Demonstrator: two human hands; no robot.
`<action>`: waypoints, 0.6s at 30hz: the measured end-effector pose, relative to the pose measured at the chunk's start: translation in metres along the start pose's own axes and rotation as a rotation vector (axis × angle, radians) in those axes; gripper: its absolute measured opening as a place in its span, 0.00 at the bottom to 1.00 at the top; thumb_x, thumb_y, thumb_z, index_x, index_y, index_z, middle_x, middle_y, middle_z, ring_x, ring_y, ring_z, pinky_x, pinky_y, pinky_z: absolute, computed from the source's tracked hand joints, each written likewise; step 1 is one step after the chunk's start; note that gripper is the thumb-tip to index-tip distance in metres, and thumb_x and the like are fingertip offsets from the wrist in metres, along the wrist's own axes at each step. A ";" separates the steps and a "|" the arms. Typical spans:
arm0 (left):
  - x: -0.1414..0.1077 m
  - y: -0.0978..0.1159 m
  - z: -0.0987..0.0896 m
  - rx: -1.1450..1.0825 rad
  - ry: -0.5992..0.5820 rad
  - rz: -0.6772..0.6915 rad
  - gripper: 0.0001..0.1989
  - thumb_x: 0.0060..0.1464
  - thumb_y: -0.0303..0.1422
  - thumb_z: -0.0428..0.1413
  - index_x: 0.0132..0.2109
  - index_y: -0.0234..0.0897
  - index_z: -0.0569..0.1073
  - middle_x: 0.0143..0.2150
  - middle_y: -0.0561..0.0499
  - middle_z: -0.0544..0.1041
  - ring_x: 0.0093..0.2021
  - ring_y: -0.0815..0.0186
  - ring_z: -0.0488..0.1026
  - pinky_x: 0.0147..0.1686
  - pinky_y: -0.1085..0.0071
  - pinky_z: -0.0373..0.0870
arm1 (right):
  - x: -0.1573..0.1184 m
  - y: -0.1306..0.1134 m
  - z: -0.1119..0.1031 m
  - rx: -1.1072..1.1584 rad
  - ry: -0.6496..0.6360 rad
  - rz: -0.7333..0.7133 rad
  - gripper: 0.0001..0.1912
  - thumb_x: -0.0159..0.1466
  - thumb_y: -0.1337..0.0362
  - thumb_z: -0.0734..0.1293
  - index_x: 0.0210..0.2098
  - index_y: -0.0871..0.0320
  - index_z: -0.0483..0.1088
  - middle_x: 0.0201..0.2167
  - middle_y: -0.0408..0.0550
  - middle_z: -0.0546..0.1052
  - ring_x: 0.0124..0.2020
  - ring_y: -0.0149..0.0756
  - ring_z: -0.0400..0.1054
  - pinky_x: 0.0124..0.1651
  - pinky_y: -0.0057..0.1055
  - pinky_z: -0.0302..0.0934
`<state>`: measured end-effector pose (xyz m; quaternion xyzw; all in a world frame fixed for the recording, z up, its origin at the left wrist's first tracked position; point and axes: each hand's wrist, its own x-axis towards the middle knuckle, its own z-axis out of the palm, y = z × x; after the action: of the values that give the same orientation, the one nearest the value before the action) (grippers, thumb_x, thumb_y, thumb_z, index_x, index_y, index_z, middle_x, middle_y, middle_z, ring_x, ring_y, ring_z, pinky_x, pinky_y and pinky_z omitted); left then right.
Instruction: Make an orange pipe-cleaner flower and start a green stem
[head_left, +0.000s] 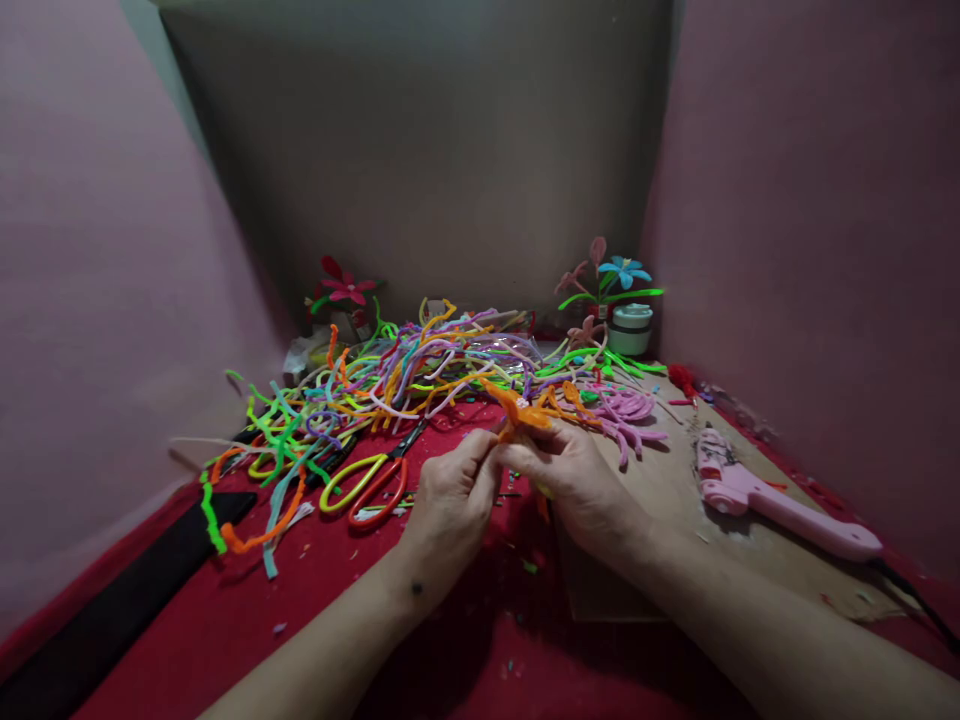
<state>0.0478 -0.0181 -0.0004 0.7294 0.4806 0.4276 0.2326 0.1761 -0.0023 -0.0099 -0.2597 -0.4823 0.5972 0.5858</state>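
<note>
Both my hands meet near the middle of the view, raised over the red cloth. Between them is an orange pipe-cleaner flower [523, 408] with pointed petals and a pale centre. My left hand [456, 490] pinches it from the left, thumb toward the flower's base. From the right, my right hand [574, 480] has its fingers closed round the lower part, which they mostly hide. Scissors [375, 485] with one yellow and one red handle lie just left of my left hand. Loose orange pipe cleaners [574, 405] and a pink bundle [626, 410] lie behind my right hand.
A large tangle of coloured pipe cleaners [420, 365] spreads across the back. On a brown board [652, 530] to the right rests a pink glue gun [787, 505]. Finished flowers [625, 270] and a pale lidded tub [630, 330] stand by the wall. A black strip [127, 600] lies left.
</note>
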 end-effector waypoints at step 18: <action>0.004 0.008 -0.005 -1.160 -0.395 -0.490 0.08 0.54 0.36 0.52 0.33 0.35 0.66 0.16 0.63 0.54 0.10 0.81 0.40 0.07 0.83 0.50 | 0.003 0.005 0.000 0.321 -0.056 0.101 0.05 0.53 0.61 0.69 0.26 0.57 0.72 0.20 0.40 0.71 0.23 0.28 0.62 0.28 0.26 0.57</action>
<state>0.0484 -0.0182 0.0102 0.4199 0.2726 0.4102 0.7623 0.1731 0.0014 -0.0132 -0.1699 -0.3833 0.7023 0.5753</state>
